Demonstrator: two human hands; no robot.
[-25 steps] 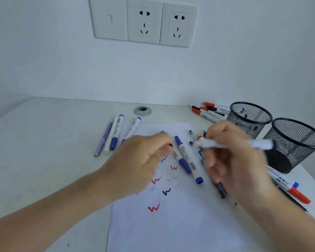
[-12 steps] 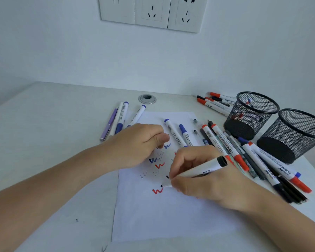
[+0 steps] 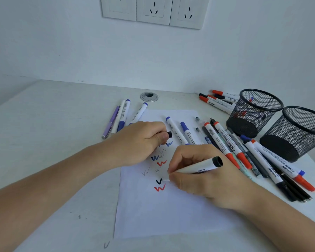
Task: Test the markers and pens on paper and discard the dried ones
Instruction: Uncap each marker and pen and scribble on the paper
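Note:
A white sheet of paper [image 3: 171,215] lies on the desk, marked with several red, blue and black zigzags. My right hand [image 3: 198,177] grips a white marker with a black end [image 3: 200,167], its tip down on the paper beside a black zigzag [image 3: 159,181]. My left hand [image 3: 144,140] rests on the paper's upper left and pinches a small black cap [image 3: 169,134]. Several blue-capped markers [image 3: 176,130] lie on the paper's top. A fan of red, blue and black markers and pens [image 3: 247,153] lies to the right.
Two black mesh pen cups [image 3: 253,113] [image 3: 298,135] stand at the right, the nearer-left one holding a few pens. More red markers [image 3: 216,101] lie behind them. A purple pen and blue markers [image 3: 120,118] lie left of the paper. A cable grommet [image 3: 149,96] sits near the wall.
My right hand brought the uncapped marker down from in front of me to the paper and drew near the black zigzag. My left hand stayed on the paper with the cap.

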